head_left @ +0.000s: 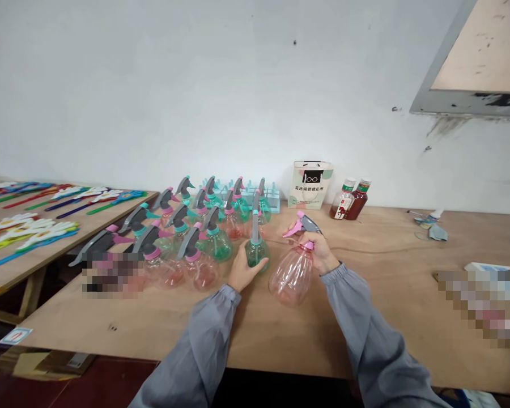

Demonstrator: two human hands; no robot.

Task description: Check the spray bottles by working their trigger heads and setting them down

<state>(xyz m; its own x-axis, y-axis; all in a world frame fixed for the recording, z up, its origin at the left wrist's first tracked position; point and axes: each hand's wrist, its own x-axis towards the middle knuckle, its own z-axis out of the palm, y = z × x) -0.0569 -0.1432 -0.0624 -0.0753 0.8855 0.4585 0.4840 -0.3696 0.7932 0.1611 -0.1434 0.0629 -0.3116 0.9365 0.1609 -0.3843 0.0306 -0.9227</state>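
Note:
My left hand is wrapped round the body of a green spray bottle with a grey trigger head, standing at the near right of a group of bottles. In my right hand is a clear pink spray bottle, gripped at its neck and tilted, its pink trigger pointing left. To the left, several more pink and green spray bottles with grey heads stand in rows. The fingers of my right hand are partly hidden behind the bottle's neck.
A light blue rack stands behind the bottles. Along the wall are a printed paper bag and two sauce bottles. A small bottle and cloth lie at the right. Flower-shaped items cover another table at left.

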